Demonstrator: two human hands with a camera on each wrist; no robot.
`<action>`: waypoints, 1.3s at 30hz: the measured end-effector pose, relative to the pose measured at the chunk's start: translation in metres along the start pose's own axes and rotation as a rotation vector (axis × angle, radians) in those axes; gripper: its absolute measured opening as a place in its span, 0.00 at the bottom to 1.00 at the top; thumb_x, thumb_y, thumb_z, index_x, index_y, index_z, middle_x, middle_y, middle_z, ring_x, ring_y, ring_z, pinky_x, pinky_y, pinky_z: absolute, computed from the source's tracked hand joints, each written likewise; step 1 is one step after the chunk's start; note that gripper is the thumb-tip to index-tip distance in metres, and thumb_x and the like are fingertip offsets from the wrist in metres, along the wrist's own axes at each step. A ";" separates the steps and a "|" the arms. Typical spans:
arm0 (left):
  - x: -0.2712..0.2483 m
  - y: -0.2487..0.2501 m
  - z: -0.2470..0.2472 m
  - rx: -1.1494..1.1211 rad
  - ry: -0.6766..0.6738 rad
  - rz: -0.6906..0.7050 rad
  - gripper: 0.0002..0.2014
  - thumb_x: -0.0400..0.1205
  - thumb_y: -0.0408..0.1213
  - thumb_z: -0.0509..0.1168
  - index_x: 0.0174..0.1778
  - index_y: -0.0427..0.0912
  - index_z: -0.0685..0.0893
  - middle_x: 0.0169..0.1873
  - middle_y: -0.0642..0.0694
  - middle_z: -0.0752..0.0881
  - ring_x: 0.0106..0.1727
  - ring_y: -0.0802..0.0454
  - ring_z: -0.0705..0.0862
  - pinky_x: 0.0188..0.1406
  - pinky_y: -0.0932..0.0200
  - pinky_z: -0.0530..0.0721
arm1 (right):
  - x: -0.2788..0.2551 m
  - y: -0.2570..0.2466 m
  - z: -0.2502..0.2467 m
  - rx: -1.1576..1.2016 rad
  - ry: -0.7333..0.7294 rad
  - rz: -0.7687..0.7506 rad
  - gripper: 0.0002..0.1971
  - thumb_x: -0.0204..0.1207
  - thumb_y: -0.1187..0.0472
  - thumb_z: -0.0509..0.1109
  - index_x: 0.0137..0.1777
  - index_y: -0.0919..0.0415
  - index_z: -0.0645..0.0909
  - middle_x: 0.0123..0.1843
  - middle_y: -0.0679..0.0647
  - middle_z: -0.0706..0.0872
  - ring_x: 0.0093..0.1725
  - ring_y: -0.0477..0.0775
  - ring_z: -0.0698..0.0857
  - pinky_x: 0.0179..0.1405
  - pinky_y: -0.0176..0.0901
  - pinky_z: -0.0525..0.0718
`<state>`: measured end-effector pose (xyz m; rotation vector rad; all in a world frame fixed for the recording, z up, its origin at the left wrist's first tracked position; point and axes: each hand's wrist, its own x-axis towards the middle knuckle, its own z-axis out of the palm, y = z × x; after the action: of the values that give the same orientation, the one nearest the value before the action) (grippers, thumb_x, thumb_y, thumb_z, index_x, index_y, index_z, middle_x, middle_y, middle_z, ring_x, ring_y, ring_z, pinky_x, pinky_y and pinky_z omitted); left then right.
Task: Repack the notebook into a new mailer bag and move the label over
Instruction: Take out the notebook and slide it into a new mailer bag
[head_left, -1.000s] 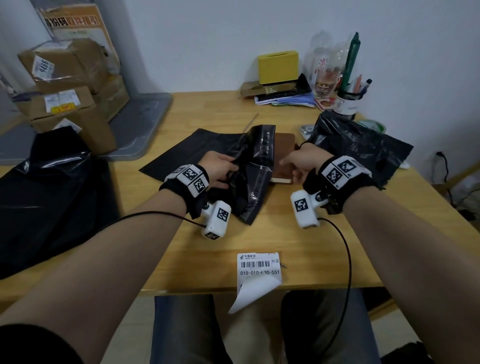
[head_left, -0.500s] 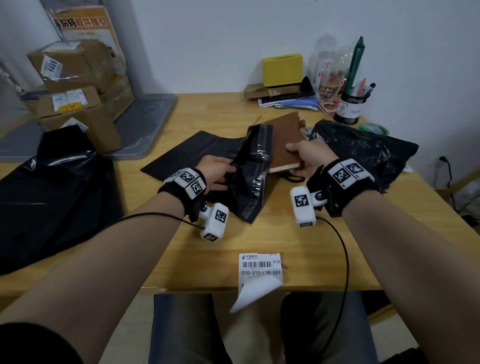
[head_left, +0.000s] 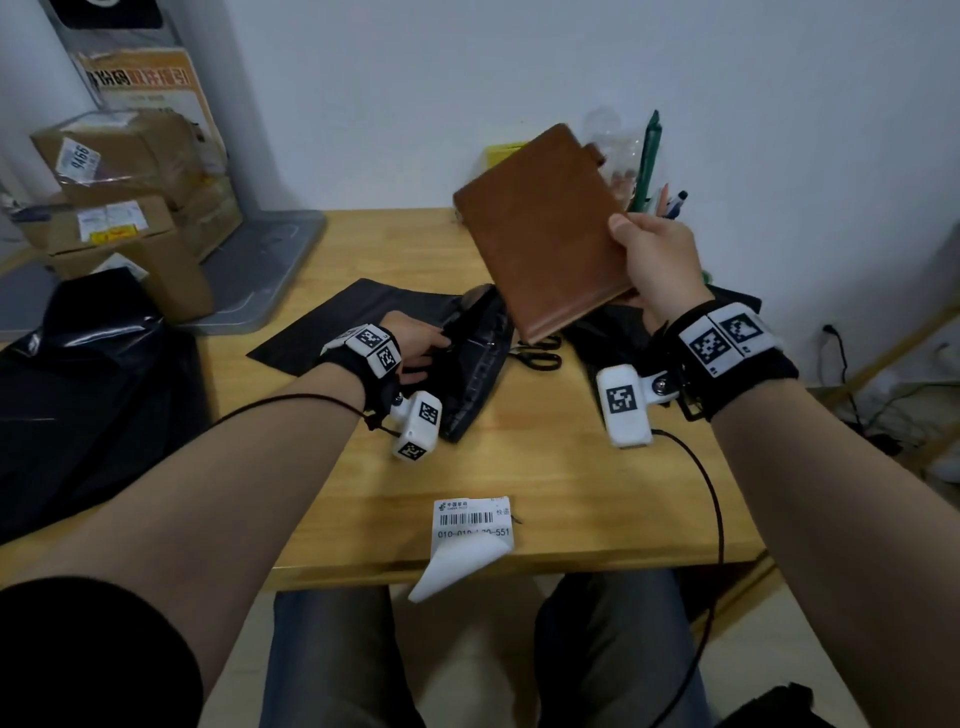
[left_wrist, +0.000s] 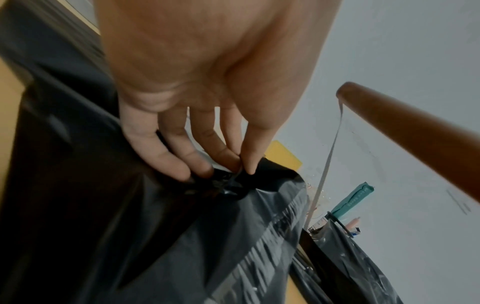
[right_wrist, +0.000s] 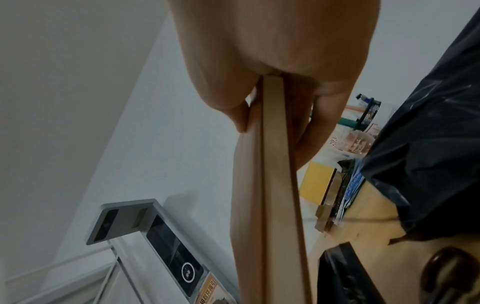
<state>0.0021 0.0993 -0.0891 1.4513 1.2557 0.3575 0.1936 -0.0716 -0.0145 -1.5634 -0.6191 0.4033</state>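
My right hand (head_left: 652, 260) holds the brown notebook (head_left: 545, 228) up in the air above the table, thumb on its cover and fingers behind; the right wrist view shows the notebook (right_wrist: 270, 185) edge-on in that grip. My left hand (head_left: 421, 345) pinches the crumpled black mailer bag (head_left: 480, 364) on the table; its fingertips (left_wrist: 249, 164) nip a fold of the bag (left_wrist: 233, 236). A flat black mailer bag (head_left: 358, 322) lies under and behind the left hand. The white shipping label (head_left: 470, 535) sits at the table's front edge, its lower part curling over.
Black scissors (head_left: 540, 353) lie on the table under the raised notebook. More crumpled black plastic (head_left: 618, 332) sits at the right, a pen cup (head_left: 670, 202) and yellow box (head_left: 501, 153) at the back. Cardboard parcels (head_left: 119, 208) and a black bag (head_left: 78, 405) stand at the left.
My right hand has pulled the notebook out of the crumpled bag and lifted it well above the table. My left hand still holds the bag down in the same place.
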 end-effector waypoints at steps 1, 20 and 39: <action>0.001 0.001 0.001 0.013 0.009 -0.002 0.06 0.80 0.33 0.73 0.52 0.44 0.91 0.43 0.47 0.88 0.43 0.52 0.86 0.32 0.55 0.83 | -0.001 0.000 -0.004 -0.026 -0.021 0.019 0.11 0.85 0.53 0.68 0.41 0.47 0.87 0.48 0.46 0.93 0.53 0.53 0.92 0.62 0.61 0.89; 0.010 0.006 0.002 0.144 -0.016 0.070 0.06 0.76 0.37 0.77 0.46 0.44 0.89 0.31 0.46 0.85 0.30 0.53 0.81 0.35 0.58 0.81 | -0.007 0.056 -0.013 -0.371 -0.351 0.422 0.26 0.76 0.48 0.75 0.63 0.70 0.86 0.59 0.71 0.90 0.59 0.74 0.90 0.59 0.74 0.87; 0.009 0.012 -0.008 0.273 0.015 0.286 0.05 0.75 0.45 0.78 0.38 0.49 0.90 0.33 0.50 0.87 0.34 0.56 0.82 0.31 0.60 0.80 | 0.005 0.081 0.038 -0.246 -0.440 0.548 0.23 0.67 0.45 0.81 0.55 0.60 0.87 0.60 0.63 0.92 0.62 0.67 0.90 0.66 0.66 0.86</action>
<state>0.0049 0.1136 -0.0803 1.8730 1.1415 0.3990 0.1861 -0.0390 -0.0977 -1.8924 -0.5792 1.1404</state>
